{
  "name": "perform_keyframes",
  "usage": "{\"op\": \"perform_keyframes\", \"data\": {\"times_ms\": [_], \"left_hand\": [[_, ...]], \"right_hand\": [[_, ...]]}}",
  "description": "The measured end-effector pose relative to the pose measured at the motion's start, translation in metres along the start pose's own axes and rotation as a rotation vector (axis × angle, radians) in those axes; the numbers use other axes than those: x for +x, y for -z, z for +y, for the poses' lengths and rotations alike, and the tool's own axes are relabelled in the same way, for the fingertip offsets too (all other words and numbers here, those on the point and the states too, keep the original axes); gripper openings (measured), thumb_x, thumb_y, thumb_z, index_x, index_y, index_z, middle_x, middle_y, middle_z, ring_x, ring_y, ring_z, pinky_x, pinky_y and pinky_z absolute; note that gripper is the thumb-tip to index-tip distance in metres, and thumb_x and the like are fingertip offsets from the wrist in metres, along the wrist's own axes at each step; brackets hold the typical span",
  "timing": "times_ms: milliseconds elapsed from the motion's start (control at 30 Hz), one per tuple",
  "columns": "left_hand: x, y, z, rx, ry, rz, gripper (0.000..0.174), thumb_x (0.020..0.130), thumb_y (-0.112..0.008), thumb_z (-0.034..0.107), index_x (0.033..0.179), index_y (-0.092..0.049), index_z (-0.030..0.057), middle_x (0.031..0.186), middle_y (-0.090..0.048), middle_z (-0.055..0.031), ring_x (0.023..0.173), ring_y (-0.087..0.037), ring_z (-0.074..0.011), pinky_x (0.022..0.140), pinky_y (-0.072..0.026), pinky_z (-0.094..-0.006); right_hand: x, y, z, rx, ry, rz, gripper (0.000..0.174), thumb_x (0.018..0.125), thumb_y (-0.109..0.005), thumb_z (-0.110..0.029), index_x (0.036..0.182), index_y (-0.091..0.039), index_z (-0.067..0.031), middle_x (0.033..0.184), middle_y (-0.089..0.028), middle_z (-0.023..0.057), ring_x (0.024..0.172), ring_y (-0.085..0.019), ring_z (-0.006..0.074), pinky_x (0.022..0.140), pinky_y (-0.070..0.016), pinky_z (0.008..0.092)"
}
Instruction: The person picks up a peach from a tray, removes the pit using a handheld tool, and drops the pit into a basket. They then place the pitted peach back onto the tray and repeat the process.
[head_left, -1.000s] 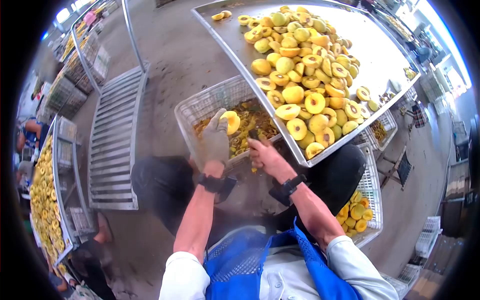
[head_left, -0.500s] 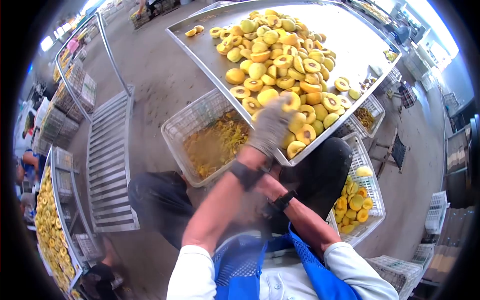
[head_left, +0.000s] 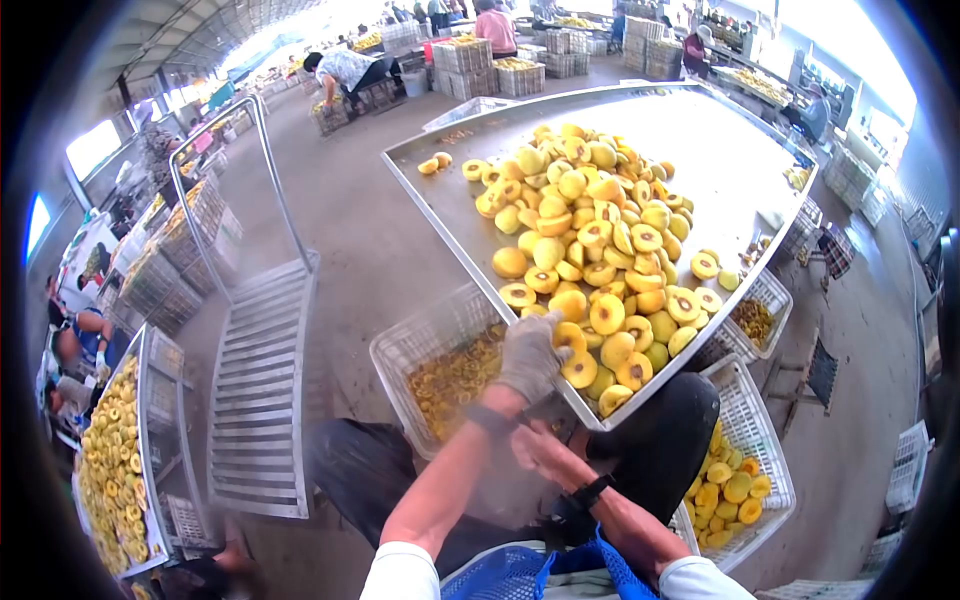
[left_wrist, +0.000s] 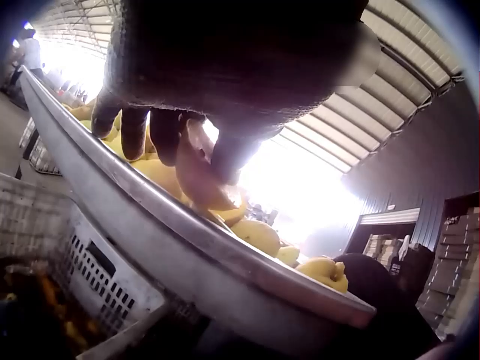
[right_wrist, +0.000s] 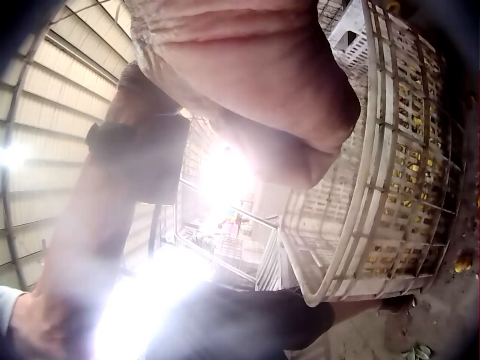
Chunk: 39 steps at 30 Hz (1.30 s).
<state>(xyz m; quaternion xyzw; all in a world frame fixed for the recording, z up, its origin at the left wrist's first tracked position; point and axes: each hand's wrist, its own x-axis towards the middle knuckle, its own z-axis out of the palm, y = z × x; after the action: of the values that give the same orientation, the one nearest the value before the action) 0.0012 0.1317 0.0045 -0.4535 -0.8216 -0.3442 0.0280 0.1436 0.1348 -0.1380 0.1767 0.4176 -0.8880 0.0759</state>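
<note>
At the near left edge of the metal tray (head_left: 465, 235), my gloved left hand (head_left: 533, 355) pinches a peach half (head_left: 568, 338) beside the heap of halved yellow peaches (head_left: 610, 240). The left wrist view has this hand (left_wrist: 225, 82) above the rim, its thumb and fingers around the half (left_wrist: 201, 178). My bare right hand (head_left: 543, 448) is below the tray corner, near the left wrist, with curled fingers. From the right wrist the hand (right_wrist: 255, 90) shows near a crate; the dark-handled tool seen in it earlier is hidden by the hand.
A crate of peelings and scraps (head_left: 395, 350) stands left, partly under the tray. Another crate (head_left: 785, 480) with peach halves is beside the right knee. A metal trolley (head_left: 258, 390) stands farther left; a small stool (head_left: 820, 375) is at the right.
The left hand went from above the scrap crate to the tray and now pinches a half. The right hand has moved back under the left forearm. The head view has tilted up.
</note>
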Motion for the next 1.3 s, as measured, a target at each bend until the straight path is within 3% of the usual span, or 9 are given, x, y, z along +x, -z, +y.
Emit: {"op": "perform_keyframes", "data": {"times_ms": [167,233,367,467,767,900,967,1100,1300], "left_hand": [[-0.012,-0.010,0.010,-0.134,-0.005,0.044,0.046,0.076,-0.080,0.009,0.120,-0.068,0.0036,0.107,-0.065,-0.0181,0.100,-0.065,-0.0371,0.090,-0.0523,-0.0440],[-0.015,-0.009,0.014,-0.294,0.088,0.058,0.043,0.077,-0.079,0.006,0.118,-0.067,0.0026,0.108,-0.065,-0.0171,0.101,-0.067,-0.0345,0.091,-0.0528,-0.0399],[-0.020,0.006,0.004,-0.533,0.176,0.211,0.038,0.083,-0.077,0.004,0.119,-0.066,0.0016,0.109,-0.068,-0.0128,0.100,-0.069,-0.0267,0.088,-0.0554,-0.0337],[-0.029,0.024,-0.013,-1.138,0.423,0.279,0.034,0.092,-0.074,0.008,0.123,-0.063,-0.0001,0.106,-0.070,-0.0071,0.084,-0.069,-0.0170,0.071,-0.0578,-0.0276],[-0.079,0.067,-0.034,-1.723,0.555,0.189,0.033,0.097,-0.067,0.013,0.127,-0.059,0.0017,0.114,-0.069,-0.0117,0.103,-0.071,-0.0286,0.077,-0.0638,-0.0388],[-0.080,0.046,-0.048,-1.478,0.667,0.267,0.040,0.095,-0.065,0.001,0.134,-0.059,0.0033,0.118,-0.069,-0.0107,0.101,-0.071,-0.0258,0.075,-0.0650,-0.0370],[-0.082,0.038,-0.059,-1.322,0.508,0.307,0.044,0.093,-0.065,-0.004,0.136,-0.058,0.0034,0.118,-0.069,-0.0093,0.101,-0.070,-0.0230,0.076,-0.0646,-0.0339],[-0.092,0.042,-0.054,-1.285,0.548,0.242,0.049,0.091,-0.070,-0.001,0.138,-0.059,0.0052,0.118,-0.069,-0.0062,0.101,-0.069,-0.0163,0.077,-0.0620,-0.0288],[-0.095,0.038,-0.050,-1.104,0.466,0.327,0.046,0.091,-0.073,0.003,0.136,-0.061,0.0063,0.115,-0.070,-0.0032,0.097,-0.067,-0.0114,0.071,-0.0602,-0.0249]], "right_hand": [[-0.005,-0.007,-0.011,0.078,-0.051,0.109,0.016,0.104,-0.057,-0.026,0.107,-0.045,-0.0158,0.071,-0.042,-0.0036,0.054,-0.043,0.0084,0.044,-0.0322,0.0243],[-0.014,-0.022,-0.024,-0.009,-0.061,0.332,0.019,0.103,-0.060,-0.026,0.102,-0.046,-0.0142,0.070,-0.041,-0.0037,0.051,-0.040,0.0075,0.043,-0.0307,0.0242],[-0.019,-0.012,-0.031,0.104,-0.047,0.196,0.020,0.102,-0.062,-0.027,0.097,-0.048,-0.0128,0.068,-0.041,-0.0045,0.049,-0.037,0.0060,0.042,-0.0291,0.0236],[-0.036,-0.033,-0.048,-0.067,0.086,0.211,0.017,0.102,-0.061,-0.023,0.096,-0.051,-0.0117,0.066,-0.041,-0.0076,0.048,-0.039,0.0046,0.041,-0.0306,0.0230],[-0.051,-0.071,-0.095,-0.334,0.282,0.304,0.015,0.101,-0.059,-0.020,0.093,-0.050,-0.0118,0.065,-0.043,-0.0067,0.049,-0.037,0.0033,0.042,-0.0279,0.0234],[-0.047,-0.079,-0.112,-0.745,0.495,0.331,0.025,0.100,-0.062,-0.022,0.088,-0.051,-0.0031,0.066,-0.052,0.0055,0.059,-0.050,0.0152,0.053,-0.0392,0.0341],[-0.047,-0.082,-0.115,-0.830,0.551,0.339,0.027,0.099,-0.063,-0.023,0.089,-0.051,-0.0013,0.068,-0.052,0.0080,0.062,-0.051,0.0184,0.057,-0.0410,0.0370],[-0.042,-0.082,-0.113,-1.032,0.696,0.334,0.031,0.098,-0.065,-0.024,0.089,-0.049,0.0013,0.071,-0.053,0.0153,0.068,-0.055,0.0284,0.064,-0.0434,0.0433],[-0.040,-0.085,-0.110,-1.203,0.614,0.381,0.030,0.097,-0.067,-0.020,0.086,-0.047,0.0005,0.072,-0.056,0.0232,0.067,-0.057,0.0413,0.062,-0.0431,0.0467]]}}
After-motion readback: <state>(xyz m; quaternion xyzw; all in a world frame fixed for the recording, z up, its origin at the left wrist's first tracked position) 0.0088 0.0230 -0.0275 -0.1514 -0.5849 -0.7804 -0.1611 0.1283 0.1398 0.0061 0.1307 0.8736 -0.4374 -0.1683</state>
